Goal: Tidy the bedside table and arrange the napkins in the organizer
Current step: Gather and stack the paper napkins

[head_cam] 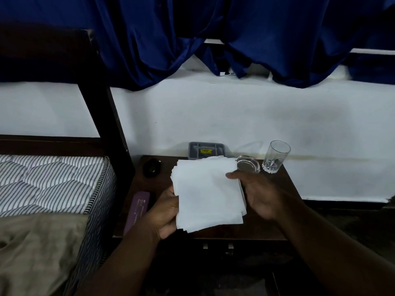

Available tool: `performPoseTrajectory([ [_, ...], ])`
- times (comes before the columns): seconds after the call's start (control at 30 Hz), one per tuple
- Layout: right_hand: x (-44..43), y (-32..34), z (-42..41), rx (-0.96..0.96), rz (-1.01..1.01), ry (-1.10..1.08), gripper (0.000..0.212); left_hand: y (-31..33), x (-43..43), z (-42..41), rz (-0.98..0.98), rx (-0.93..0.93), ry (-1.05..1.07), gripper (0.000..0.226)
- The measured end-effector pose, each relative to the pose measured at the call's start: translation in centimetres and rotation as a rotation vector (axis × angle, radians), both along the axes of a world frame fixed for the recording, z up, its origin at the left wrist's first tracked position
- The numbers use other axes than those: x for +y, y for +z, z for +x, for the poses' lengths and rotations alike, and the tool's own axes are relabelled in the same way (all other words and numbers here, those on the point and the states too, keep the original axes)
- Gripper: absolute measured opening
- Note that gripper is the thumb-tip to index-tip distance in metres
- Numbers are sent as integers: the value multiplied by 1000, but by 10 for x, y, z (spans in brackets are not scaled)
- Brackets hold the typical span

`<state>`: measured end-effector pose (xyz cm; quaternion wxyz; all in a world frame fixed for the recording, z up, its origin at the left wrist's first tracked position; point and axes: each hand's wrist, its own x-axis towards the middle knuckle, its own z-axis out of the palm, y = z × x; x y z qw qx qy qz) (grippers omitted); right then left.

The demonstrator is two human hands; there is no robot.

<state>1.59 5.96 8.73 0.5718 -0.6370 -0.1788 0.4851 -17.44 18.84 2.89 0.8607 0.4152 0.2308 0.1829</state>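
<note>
A stack of white napkins (208, 194) hovers above the dark wooden bedside table (275, 227). My left hand (165, 212) grips the stack's left edge from below, fingers curled under it. On the stack's right edge my right hand (256, 195) holds it, with the thumb lying on top and the fingers behind. The grey plastic organizer (205, 149) stands at the table's back edge against the wall, with a yellow label inside. The napkins hide its front part.
A clear drinking glass (275, 155) and a round glass lid or ashtray (248, 165) stand at the back right of the table. A black round object (151, 167) and a purple flat case (136, 208) lie on the left. The bed (51, 184) adjoins on the left.
</note>
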Motion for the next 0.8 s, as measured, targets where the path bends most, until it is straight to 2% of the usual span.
performPoseTrajectory([
  [0.03,-6,-4,-1,63,-12,58,33,-1,-1,1,0,7,-10,38],
  [0.1,-12,-17,-1,71,-36,98,38,-2,-3,2,-1,24,-31,41],
  [0.17,-15,-26,-3,54,-47,52,38,-2,-6,4,-5,60,-60,42],
  [0.27,-19,-40,1,67,-12,23,39,-4,-7,12,-79,122,-62,31],
  [0.3,-20,-42,2,63,-3,8,39,-4,-6,14,-123,149,-48,35],
  [0.4,-21,-49,7,60,20,-42,39,-8,-2,19,-205,162,-45,68],
  [0.43,-21,-50,9,65,24,-48,39,-9,-4,21,-208,154,-66,70],
  [0.6,-24,-51,15,149,31,-6,39,-13,-20,32,-134,152,-82,43],
  [0.8,-29,-56,24,229,1,69,43,-17,-23,39,-32,199,-78,41],
])
